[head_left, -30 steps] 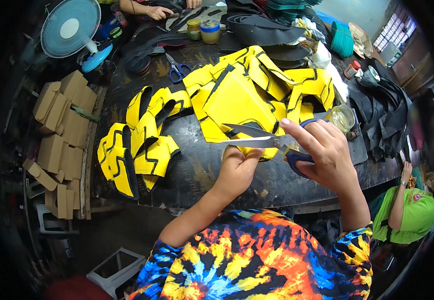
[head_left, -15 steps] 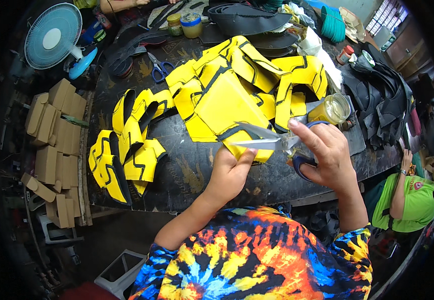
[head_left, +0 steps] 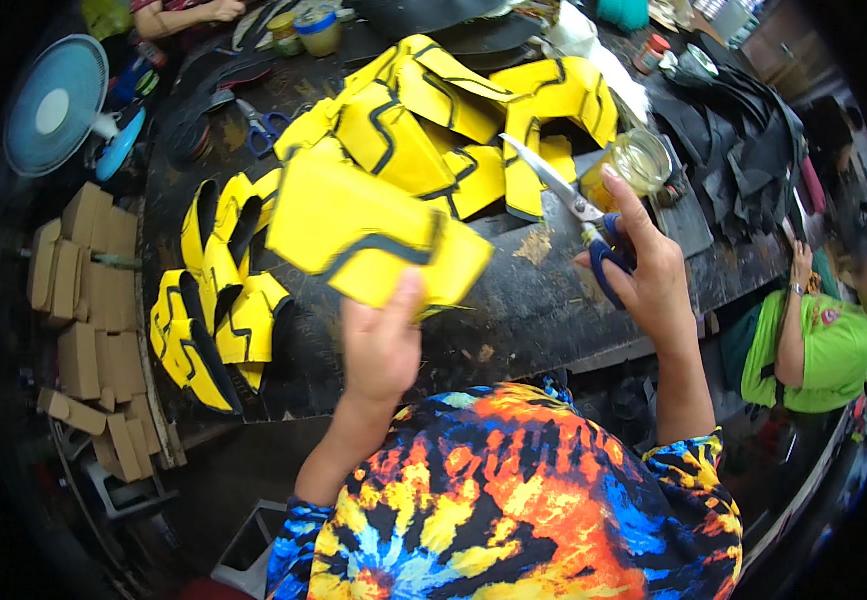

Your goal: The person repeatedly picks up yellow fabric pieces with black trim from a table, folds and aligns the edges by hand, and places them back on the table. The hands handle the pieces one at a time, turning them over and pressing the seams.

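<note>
My left hand (head_left: 384, 340) pinches the lower edge of a yellow piece of sheet material (head_left: 354, 215) with black strips on it, raised above the dark table and slightly blurred. Scissors (head_left: 564, 190) with blue handles are in my right hand (head_left: 649, 275), their blades closed and pointing up to the left, the index finger stretched out along them. Beyond both hands lies a heap of similar yellow pieces (head_left: 454, 95). More of them, folded and curved with dark insides, form a smaller pile (head_left: 216, 285) to the left.
An open jar of yellowish stuff (head_left: 637, 165) stands close beyond my right hand. Other blue-handled scissors (head_left: 260, 130) lie farther back. Black cut pieces (head_left: 734, 150) are heaped at the right. A fan (head_left: 54, 110) and cardboard boxes (head_left: 104, 310) are at left; a person in green (head_left: 814, 350) is at right.
My left hand has moved left, carrying the yellow piece away from the scissors and off the heap. The scissors' blades have closed and now point more upward.
</note>
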`<action>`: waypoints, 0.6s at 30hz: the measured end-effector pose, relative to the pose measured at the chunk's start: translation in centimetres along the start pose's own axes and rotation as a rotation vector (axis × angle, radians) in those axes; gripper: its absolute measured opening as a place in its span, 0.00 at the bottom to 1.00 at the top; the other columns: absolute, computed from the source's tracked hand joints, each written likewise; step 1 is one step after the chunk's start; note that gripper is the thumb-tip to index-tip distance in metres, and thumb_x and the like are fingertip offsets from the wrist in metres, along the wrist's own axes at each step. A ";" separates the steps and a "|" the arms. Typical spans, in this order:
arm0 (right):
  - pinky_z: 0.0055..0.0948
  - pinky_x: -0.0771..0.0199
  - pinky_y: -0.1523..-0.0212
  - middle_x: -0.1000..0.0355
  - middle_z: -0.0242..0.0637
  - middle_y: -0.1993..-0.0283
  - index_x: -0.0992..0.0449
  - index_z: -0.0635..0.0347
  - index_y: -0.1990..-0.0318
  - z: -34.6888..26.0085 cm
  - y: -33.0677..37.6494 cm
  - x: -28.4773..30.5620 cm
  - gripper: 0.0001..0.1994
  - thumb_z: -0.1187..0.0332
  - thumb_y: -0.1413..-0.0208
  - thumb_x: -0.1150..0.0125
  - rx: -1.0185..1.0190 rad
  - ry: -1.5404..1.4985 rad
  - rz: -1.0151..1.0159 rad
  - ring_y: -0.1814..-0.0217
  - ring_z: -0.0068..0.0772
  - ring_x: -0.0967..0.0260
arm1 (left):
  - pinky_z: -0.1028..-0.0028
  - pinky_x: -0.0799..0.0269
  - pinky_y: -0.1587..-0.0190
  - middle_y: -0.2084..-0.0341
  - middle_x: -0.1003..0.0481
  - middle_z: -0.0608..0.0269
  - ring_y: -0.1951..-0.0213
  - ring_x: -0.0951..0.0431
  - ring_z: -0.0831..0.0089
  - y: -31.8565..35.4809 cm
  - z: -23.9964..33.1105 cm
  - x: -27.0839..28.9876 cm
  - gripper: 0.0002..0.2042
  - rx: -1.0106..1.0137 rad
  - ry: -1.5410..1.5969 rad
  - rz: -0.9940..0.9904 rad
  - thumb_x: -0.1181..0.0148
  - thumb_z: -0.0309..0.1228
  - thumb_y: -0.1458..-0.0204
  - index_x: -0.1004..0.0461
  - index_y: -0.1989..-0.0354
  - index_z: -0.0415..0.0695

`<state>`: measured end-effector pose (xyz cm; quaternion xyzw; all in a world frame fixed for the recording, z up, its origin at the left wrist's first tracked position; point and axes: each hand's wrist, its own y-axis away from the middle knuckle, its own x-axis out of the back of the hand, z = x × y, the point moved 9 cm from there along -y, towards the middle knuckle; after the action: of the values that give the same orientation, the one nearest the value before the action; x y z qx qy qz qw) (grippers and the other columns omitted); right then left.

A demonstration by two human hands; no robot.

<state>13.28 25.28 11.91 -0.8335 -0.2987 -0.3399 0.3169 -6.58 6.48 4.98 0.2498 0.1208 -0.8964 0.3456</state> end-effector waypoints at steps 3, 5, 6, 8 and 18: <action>0.39 0.23 0.61 0.24 0.43 0.65 0.39 0.34 0.25 4.2 3.5 0.0 0.47 0.77 0.55 0.29 -0.165 0.093 -0.049 0.67 0.46 0.24 | 0.56 0.30 0.34 0.39 0.26 0.59 0.37 0.26 0.63 0.2 -1.3 3.4 0.22 0.268 0.525 0.137 0.42 0.29 0.36 0.33 0.33 0.44; 0.40 0.23 0.60 0.26 0.42 0.67 0.39 0.35 0.25 5.7 5.9 -0.5 0.47 0.75 0.55 0.27 -0.151 0.178 -0.103 0.66 0.45 0.24 | 0.57 0.32 0.33 0.37 0.27 0.60 0.36 0.27 0.62 0.3 -1.5 3.1 0.24 0.267 0.472 0.014 0.41 0.31 0.36 0.34 0.32 0.44; 0.41 0.23 0.59 0.25 0.42 0.65 0.39 0.36 0.25 6.3 6.8 -0.8 0.46 0.75 0.54 0.27 -0.150 0.201 -0.106 0.63 0.45 0.24 | 0.57 0.32 0.33 0.37 0.27 0.60 0.36 0.27 0.63 0.5 -1.9 3.3 0.23 0.260 0.412 0.032 0.41 0.31 0.36 0.34 0.33 0.45; 0.43 0.24 0.55 0.24 0.43 0.61 0.39 0.41 0.26 7.4 8.1 -1.3 0.44 0.75 0.53 0.27 -0.161 0.253 -0.122 0.57 0.47 0.24 | 0.57 0.31 0.34 0.38 0.26 0.61 0.37 0.26 0.63 0.6 -2.8 3.3 0.22 0.278 0.357 0.059 0.41 0.32 0.35 0.33 0.33 0.45; 0.38 0.26 0.44 0.22 0.42 0.52 0.29 0.58 0.34 1.5 4.2 -0.1 0.36 0.68 0.55 0.22 -0.039 -0.118 -0.006 0.47 0.40 0.24 | 0.53 0.34 0.31 0.35 0.28 0.56 0.34 0.28 0.58 1.4 -5.1 1.1 0.24 0.415 0.639 -0.188 0.48 0.40 0.31 0.37 0.29 0.45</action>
<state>16.82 23.74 9.64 -0.8574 -0.3126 -0.2968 0.2813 -4.51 6.85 0.07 0.5685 0.0609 -0.8067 0.1491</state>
